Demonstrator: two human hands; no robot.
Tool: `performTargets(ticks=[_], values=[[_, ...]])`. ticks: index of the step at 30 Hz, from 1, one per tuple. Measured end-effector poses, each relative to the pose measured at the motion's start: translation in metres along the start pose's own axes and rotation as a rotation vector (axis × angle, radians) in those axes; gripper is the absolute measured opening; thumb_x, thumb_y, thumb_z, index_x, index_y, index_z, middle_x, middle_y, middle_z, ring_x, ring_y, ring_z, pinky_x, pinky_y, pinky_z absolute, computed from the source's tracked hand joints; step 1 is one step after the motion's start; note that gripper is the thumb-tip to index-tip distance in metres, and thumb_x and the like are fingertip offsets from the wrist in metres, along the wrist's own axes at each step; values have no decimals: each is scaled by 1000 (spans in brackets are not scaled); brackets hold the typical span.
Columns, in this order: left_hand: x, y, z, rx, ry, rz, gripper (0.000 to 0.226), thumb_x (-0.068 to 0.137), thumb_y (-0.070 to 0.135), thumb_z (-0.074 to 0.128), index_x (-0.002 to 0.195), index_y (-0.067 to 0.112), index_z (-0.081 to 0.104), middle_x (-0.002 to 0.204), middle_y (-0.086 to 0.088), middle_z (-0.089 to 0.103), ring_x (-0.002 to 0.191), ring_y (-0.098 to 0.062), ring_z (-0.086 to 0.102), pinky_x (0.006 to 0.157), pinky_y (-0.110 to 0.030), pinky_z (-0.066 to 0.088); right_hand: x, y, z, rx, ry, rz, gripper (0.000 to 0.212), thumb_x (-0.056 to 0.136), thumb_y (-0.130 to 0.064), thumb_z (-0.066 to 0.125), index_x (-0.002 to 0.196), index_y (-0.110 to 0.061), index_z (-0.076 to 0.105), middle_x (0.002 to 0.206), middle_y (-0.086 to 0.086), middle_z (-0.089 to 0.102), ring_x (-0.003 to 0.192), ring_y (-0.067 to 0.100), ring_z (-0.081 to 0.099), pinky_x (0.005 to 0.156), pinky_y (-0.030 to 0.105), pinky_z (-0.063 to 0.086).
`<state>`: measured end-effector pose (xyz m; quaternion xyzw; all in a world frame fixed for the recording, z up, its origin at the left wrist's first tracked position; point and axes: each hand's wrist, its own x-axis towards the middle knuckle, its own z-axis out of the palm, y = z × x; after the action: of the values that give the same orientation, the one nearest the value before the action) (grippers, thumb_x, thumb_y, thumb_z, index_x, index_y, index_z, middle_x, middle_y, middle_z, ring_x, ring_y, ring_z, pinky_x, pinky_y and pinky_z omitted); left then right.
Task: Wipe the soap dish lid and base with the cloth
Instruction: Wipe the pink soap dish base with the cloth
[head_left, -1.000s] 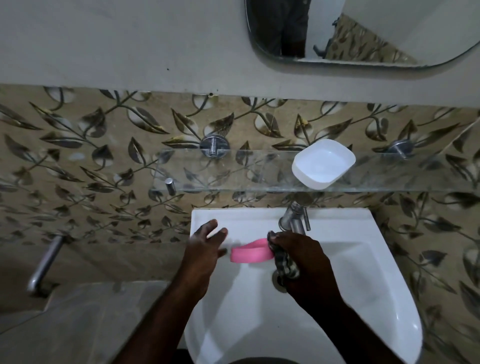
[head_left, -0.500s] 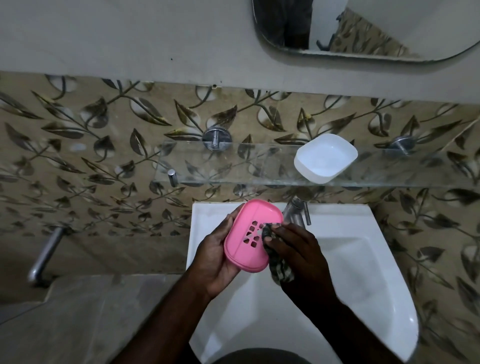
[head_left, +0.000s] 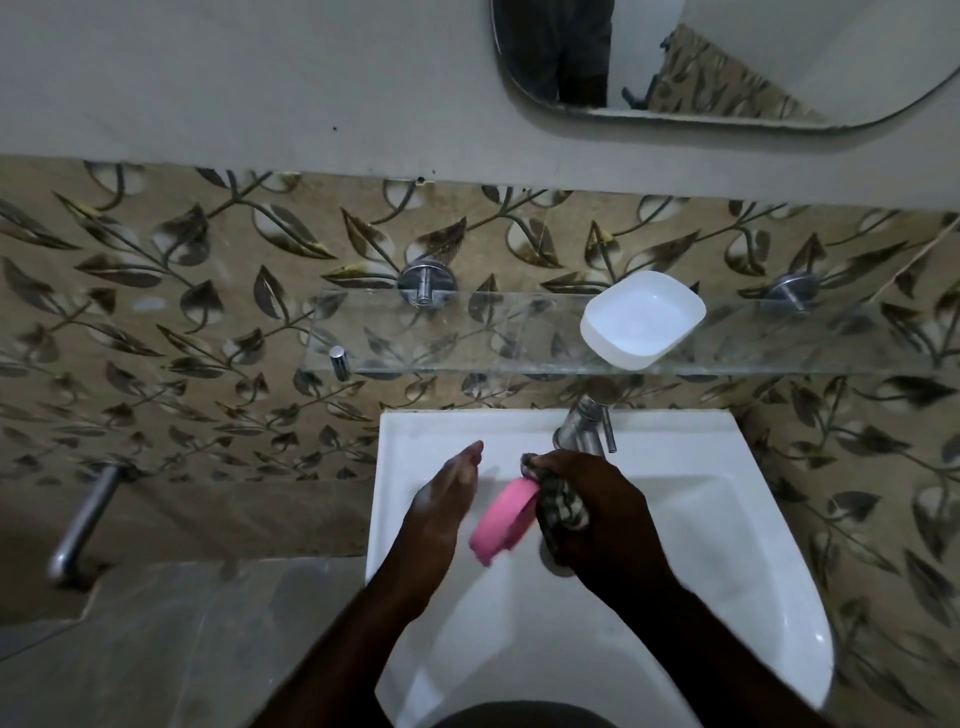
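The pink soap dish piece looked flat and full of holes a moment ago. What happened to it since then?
The pink piece has been turned edge-on, so its holes no longer show, and has dropped lower over the sink. The left hand still supports it; the right hand still presses the cloth against it. The white dish stayed on the glass shelf.

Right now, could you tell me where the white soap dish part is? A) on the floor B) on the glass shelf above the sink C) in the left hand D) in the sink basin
B: the white soap dish part sits on the glass shelf, above the sink.
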<state>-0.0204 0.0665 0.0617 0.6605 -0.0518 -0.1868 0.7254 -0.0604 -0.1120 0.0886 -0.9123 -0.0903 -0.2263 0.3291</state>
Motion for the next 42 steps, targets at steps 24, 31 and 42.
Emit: performTargets(ticks=[24, 31, 42], values=[[12, -5, 14, 408, 49, 157, 17, 84, -1, 63, 86, 15, 69, 83, -7, 73, 79, -16, 69, 74, -33, 55, 5, -23, 17, -84, -170, -157, 48, 70, -1, 74, 118, -7, 68, 126, 10, 66, 116, 24, 62, 107, 33, 41], [20, 6, 14, 482, 138, 162, 19, 86, 35, 64, 79, 18, 67, 69, -5, 69, 64, -24, 65, 62, -44, 53, 36, -5, -3, 317, -146, 282, 44, 81, 0, 71, 120, -17, 68, 107, -5, 73, 78, 4, 70, 73, 20, 54], [21, 10, 11, 590, 50, 198, 24, 90, 19, 63, 67, 23, 56, 55, 11, 55, 50, -9, 48, 51, -31, 41, 25, -17, 7, 412, -53, 387, 42, 82, 5, 68, 110, -28, 71, 96, -1, 76, 73, 11, 68, 69, 27, 57]])
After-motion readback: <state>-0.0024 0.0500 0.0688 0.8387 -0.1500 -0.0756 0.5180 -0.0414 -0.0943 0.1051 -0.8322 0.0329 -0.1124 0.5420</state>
